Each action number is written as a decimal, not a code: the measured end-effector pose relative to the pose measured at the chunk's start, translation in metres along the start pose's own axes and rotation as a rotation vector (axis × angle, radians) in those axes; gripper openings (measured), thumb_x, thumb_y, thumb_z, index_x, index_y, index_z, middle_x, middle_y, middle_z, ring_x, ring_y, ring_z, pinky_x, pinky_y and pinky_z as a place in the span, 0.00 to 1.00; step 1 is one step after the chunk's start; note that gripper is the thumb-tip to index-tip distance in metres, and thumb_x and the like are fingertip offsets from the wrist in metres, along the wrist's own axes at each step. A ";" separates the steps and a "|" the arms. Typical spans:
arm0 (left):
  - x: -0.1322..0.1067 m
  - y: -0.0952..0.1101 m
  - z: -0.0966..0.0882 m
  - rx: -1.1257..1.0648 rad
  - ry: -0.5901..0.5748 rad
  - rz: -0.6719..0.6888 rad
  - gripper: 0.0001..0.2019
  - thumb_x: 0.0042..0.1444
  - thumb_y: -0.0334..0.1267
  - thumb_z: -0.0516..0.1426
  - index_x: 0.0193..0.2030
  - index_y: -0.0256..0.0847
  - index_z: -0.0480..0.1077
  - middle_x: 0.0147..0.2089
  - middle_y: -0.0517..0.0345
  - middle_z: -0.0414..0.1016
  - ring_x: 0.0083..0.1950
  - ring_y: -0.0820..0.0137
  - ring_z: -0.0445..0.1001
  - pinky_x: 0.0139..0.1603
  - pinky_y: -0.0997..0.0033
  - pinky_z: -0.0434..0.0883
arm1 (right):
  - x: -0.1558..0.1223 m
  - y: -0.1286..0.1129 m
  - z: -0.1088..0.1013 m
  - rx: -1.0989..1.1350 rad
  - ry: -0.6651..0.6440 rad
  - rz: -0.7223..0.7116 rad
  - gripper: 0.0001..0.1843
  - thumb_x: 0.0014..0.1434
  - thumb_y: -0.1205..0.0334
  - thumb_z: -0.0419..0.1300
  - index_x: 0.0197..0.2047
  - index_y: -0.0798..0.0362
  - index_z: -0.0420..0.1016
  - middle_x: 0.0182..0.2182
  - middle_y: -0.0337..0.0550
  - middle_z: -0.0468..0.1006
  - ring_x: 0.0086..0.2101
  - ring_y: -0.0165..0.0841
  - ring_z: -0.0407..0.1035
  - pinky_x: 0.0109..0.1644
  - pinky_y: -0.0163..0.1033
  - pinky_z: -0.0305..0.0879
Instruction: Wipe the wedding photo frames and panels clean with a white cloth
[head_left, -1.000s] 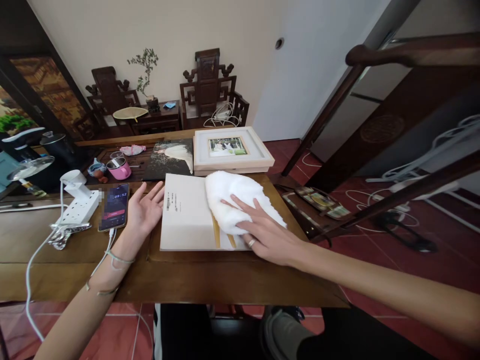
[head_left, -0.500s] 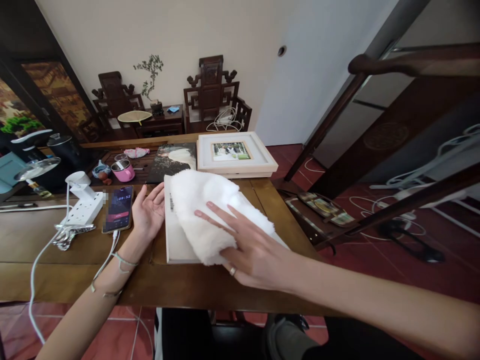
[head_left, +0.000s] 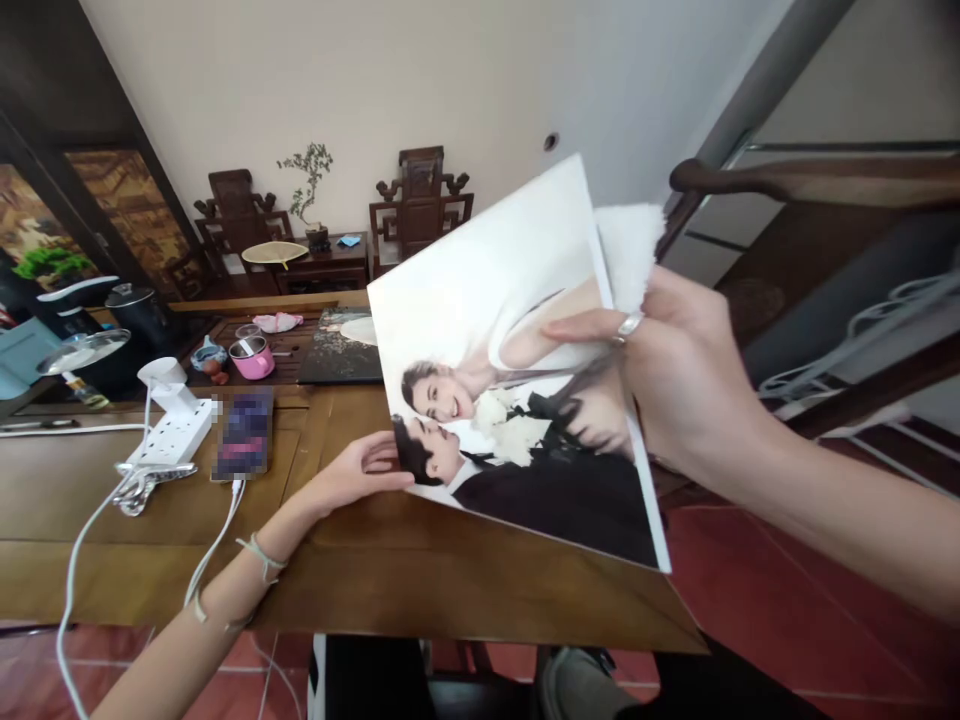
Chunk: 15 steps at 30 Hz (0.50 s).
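Note:
A large white photo board (head_left: 487,300) printed with a wedding portrait is lifted off the wooden table (head_left: 360,580) and tilted up toward me. My right hand (head_left: 675,370) grips its right edge, thumb across the picture, with a fluffy white cloth (head_left: 630,245) pinched behind the board. My left hand (head_left: 352,475) holds the lower left corner from underneath, fingers curled round the edge.
On the table's left lie a phone (head_left: 241,433) on a charging cable and a white power strip (head_left: 171,430). Behind stand a dark photo print (head_left: 337,345), a pink pot (head_left: 251,357) and a tea tray. Carved wooden chairs (head_left: 420,205) line the far wall. A wooden stair rail (head_left: 810,180) rises on the right.
The board lay flat while my right hand wiped it with the cloth. Now both hands have lifted and turned it over, showing the portrait side.

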<state>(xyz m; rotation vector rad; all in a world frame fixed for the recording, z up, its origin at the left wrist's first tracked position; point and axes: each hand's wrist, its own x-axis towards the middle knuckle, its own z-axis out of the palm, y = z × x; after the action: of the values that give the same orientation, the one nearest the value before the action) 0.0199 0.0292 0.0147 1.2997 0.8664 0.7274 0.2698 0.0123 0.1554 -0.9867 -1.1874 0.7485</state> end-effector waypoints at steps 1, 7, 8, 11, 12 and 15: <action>-0.002 0.002 0.004 0.009 -0.049 0.039 0.26 0.46 0.37 0.70 0.53 0.38 0.72 0.56 0.44 0.76 0.57 0.56 0.74 0.60 0.56 0.68 | 0.002 0.001 0.001 0.061 0.029 0.067 0.09 0.40 0.71 0.65 0.25 0.48 0.74 0.28 0.37 0.77 0.34 0.39 0.72 0.38 0.44 0.70; -0.007 0.006 0.018 -0.184 0.021 0.193 0.24 0.47 0.41 0.70 0.50 0.40 0.71 0.48 0.49 0.80 0.50 0.59 0.78 0.51 0.64 0.73 | 0.000 0.017 -0.005 0.190 0.014 0.339 0.14 0.38 0.69 0.68 0.32 0.51 0.76 0.32 0.42 0.80 0.36 0.42 0.74 0.42 0.48 0.72; -0.006 0.005 0.018 -0.232 0.057 0.201 0.24 0.48 0.43 0.69 0.51 0.40 0.71 0.49 0.48 0.80 0.52 0.58 0.78 0.53 0.63 0.72 | -0.003 0.022 -0.006 0.194 0.008 0.360 0.15 0.37 0.69 0.68 0.33 0.51 0.76 0.33 0.42 0.80 0.36 0.41 0.74 0.41 0.47 0.72; -0.002 0.003 0.013 -0.301 0.268 0.214 0.24 0.50 0.48 0.66 0.52 0.41 0.71 0.54 0.49 0.77 0.57 0.56 0.74 0.57 0.61 0.69 | -0.018 0.042 -0.005 0.205 -0.036 0.449 0.18 0.36 0.66 0.71 0.35 0.52 0.76 0.34 0.42 0.81 0.34 0.40 0.75 0.39 0.45 0.72; -0.001 0.004 0.010 -0.289 0.343 0.218 0.25 0.50 0.49 0.66 0.52 0.41 0.72 0.55 0.50 0.77 0.59 0.55 0.72 0.59 0.60 0.68 | -0.024 0.050 -0.004 0.211 -0.063 0.484 0.19 0.37 0.64 0.72 0.35 0.53 0.76 0.34 0.42 0.82 0.34 0.40 0.75 0.38 0.44 0.72; 0.002 0.006 0.000 -0.234 0.442 0.178 0.25 0.47 0.51 0.67 0.49 0.40 0.73 0.55 0.49 0.77 0.61 0.52 0.70 0.60 0.59 0.66 | -0.038 0.077 -0.001 0.219 -0.107 0.536 0.23 0.38 0.58 0.74 0.38 0.54 0.77 0.36 0.45 0.82 0.36 0.41 0.75 0.41 0.44 0.71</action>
<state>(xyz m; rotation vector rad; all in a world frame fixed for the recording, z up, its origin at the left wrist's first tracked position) 0.0212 0.0315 0.0205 1.0285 0.9880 1.2504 0.2635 0.0099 0.0695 -1.1007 -0.9079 1.3399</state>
